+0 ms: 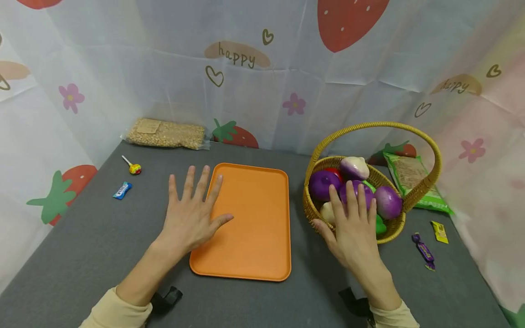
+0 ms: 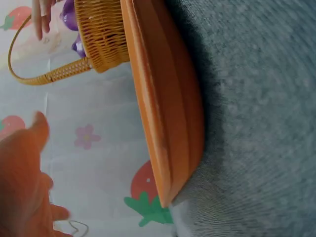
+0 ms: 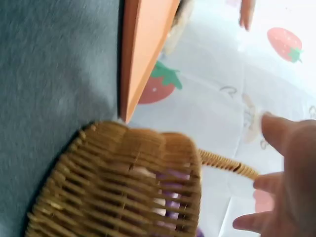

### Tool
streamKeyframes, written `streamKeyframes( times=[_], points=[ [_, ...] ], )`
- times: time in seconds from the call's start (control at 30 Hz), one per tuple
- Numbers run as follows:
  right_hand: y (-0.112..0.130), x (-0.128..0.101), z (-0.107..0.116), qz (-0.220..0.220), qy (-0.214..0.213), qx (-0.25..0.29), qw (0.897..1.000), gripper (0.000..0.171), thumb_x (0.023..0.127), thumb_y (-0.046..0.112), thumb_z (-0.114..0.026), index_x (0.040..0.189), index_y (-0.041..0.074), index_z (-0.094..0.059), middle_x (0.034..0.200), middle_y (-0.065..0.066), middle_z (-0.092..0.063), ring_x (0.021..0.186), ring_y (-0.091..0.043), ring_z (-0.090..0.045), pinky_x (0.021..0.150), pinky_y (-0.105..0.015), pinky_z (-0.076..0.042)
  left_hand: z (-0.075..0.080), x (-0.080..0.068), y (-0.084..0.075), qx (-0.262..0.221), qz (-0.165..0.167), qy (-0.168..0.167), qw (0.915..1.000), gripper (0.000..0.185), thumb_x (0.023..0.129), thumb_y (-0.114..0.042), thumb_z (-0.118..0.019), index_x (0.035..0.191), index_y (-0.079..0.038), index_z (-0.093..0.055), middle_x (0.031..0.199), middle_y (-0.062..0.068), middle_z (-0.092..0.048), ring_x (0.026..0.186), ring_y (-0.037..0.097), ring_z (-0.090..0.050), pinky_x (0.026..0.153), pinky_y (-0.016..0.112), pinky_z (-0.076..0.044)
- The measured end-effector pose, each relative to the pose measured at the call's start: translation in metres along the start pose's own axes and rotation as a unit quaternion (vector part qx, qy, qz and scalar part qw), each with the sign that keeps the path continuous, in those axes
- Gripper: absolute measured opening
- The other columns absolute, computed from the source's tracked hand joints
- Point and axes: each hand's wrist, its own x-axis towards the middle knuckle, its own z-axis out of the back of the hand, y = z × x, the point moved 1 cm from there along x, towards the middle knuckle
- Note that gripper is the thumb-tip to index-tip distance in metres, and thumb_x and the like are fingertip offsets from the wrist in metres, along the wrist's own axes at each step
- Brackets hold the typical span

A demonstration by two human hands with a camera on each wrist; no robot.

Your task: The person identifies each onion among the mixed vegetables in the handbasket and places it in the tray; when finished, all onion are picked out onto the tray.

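Note:
My left hand (image 1: 189,221) is spread flat, palm down, over the left edge of an orange tray (image 1: 254,223), holding nothing. The right hand (image 1: 356,230), fingers also spread, hovers over the front of a wicker basket (image 1: 395,232) and holds nothing. Inside the basket are several purple, white, green and red toy vegetables, among them a round purple one (image 1: 388,202) and a purple-and-white one (image 1: 354,168). In the right wrist view, the fingers stand apart from the basket's woven side (image 3: 123,182). The left wrist view has the left hand (image 2: 22,173) raised above the tray's rim.
A clear bag of grains (image 1: 168,133) lies at the back left. Nearer are a lollipop (image 1: 134,168) and a blue candy (image 1: 122,190). Right of the basket lie a green-edged bag (image 1: 414,180), a yellow candy (image 1: 440,232) and a purple-wrapped candy (image 1: 424,251). A printed curtain (image 1: 164,68) hangs behind.

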Motion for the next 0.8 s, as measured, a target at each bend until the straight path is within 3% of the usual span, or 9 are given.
streamKeyframes(
  times=[0.1, 0.17, 0.27, 0.33, 0.43, 0.5, 0.6, 0.7, 0.8],
  points=[
    [-0.009, 0.006, 0.003, 0.009, -0.073, 0.023, 0.997, 0.065, 0.098, 0.050, -0.048, 0.148, 0.009, -0.040, 0.151, -0.028, -0.037, 0.144, -0.049, -0.026, 0.113, -0.068, -0.017, -0.003, 0.003, 0.004, -0.035, 0.021, 0.022, 0.9989, 0.086, 0.094, -0.062, -0.049, 0.157, -0.012, -0.017, 0.158, 0.020, -0.030, 0.148, 0.045, -0.019, 0.114, 0.069, -0.008],
    [-0.016, 0.010, 0.006, 0.009, -0.118, 0.043, 0.992, 0.058, 0.097, 0.040, -0.052, 0.143, 0.004, -0.047, 0.144, -0.030, -0.044, 0.140, -0.050, -0.032, 0.112, -0.066, -0.022, -0.006, 0.004, 0.008, -0.070, 0.036, 0.032, 0.9964, 0.081, 0.096, -0.054, -0.053, 0.155, -0.006, -0.025, 0.150, 0.022, -0.042, 0.142, 0.044, -0.033, 0.113, 0.067, -0.020],
    [-0.027, 0.013, 0.010, -0.008, -0.153, 0.060, 0.986, 0.053, 0.094, 0.026, -0.060, 0.138, -0.001, -0.050, 0.137, -0.030, -0.050, 0.135, -0.049, -0.040, 0.110, -0.063, -0.029, -0.011, 0.006, 0.015, -0.137, 0.056, 0.044, 0.9881, 0.068, 0.097, -0.039, -0.057, 0.147, 0.004, -0.037, 0.138, 0.027, -0.053, 0.128, 0.046, -0.049, 0.103, 0.062, -0.038],
    [-0.033, 0.014, 0.010, -0.027, -0.153, 0.065, 0.986, 0.053, 0.092, 0.020, -0.064, 0.138, -0.003, -0.050, 0.135, -0.030, -0.051, 0.131, -0.048, -0.044, 0.107, -0.061, -0.034, -0.015, 0.007, 0.021, -0.186, 0.072, 0.054, 0.9783, 0.059, 0.098, -0.032, -0.057, 0.140, 0.007, -0.045, 0.127, 0.028, -0.058, 0.113, 0.044, -0.058, 0.092, 0.057, -0.047],
    [-0.039, 0.016, 0.009, -0.059, -0.130, 0.066, 0.988, 0.055, 0.092, 0.018, -0.065, 0.140, -0.003, -0.047, 0.137, -0.030, -0.050, 0.126, -0.048, -0.047, 0.103, -0.060, -0.038, -0.022, 0.008, 0.031, -0.262, 0.096, 0.083, 0.9566, 0.046, 0.099, -0.027, -0.054, 0.128, 0.009, -0.054, 0.103, 0.023, -0.065, 0.085, 0.033, -0.064, 0.073, 0.045, -0.052],
    [-0.041, 0.016, 0.007, -0.075, -0.110, 0.063, 0.989, 0.058, 0.093, 0.020, -0.064, 0.142, -0.002, -0.045, 0.138, -0.031, -0.048, 0.124, -0.049, -0.047, 0.102, -0.061, -0.038, -0.028, 0.008, 0.036, -0.300, 0.103, 0.107, 0.9422, 0.038, 0.099, -0.027, -0.053, 0.118, 0.005, -0.059, 0.085, 0.015, -0.063, 0.067, 0.023, -0.058, 0.060, 0.037, -0.047],
    [-0.043, 0.016, 0.005, -0.087, -0.082, 0.055, 0.991, 0.060, 0.094, 0.023, -0.063, 0.145, -0.002, -0.041, 0.137, -0.033, -0.048, 0.124, -0.051, -0.047, 0.101, -0.062, -0.038, -0.035, 0.009, 0.042, -0.341, 0.102, 0.144, 0.9232, 0.028, 0.100, -0.026, -0.051, 0.101, -0.001, -0.062, 0.068, 0.006, -0.054, 0.054, 0.017, -0.047, 0.053, 0.031, -0.038],
    [-0.044, 0.016, 0.003, -0.091, -0.064, 0.052, 0.992, 0.060, 0.095, 0.025, -0.061, 0.145, -0.001, -0.040, 0.135, -0.034, -0.049, 0.123, -0.051, -0.047, 0.101, -0.063, -0.038, -0.038, 0.009, 0.046, -0.359, 0.095, 0.164, 0.9139, 0.025, 0.100, -0.025, -0.050, 0.093, -0.004, -0.061, 0.066, 0.004, -0.051, 0.054, 0.016, -0.044, 0.054, 0.030, -0.036],
    [-0.045, 0.016, 0.001, -0.098, -0.048, 0.051, 0.993, 0.060, 0.096, 0.028, -0.060, 0.145, -0.001, -0.040, 0.135, -0.034, -0.048, 0.124, -0.051, -0.047, 0.101, -0.063, -0.037, -0.038, 0.010, 0.047, -0.365, 0.094, 0.168, 0.9111, 0.023, 0.099, -0.022, -0.051, 0.095, -0.003, -0.062, 0.069, 0.005, -0.052, 0.056, 0.016, -0.045, 0.056, 0.031, -0.037]
  ],
)
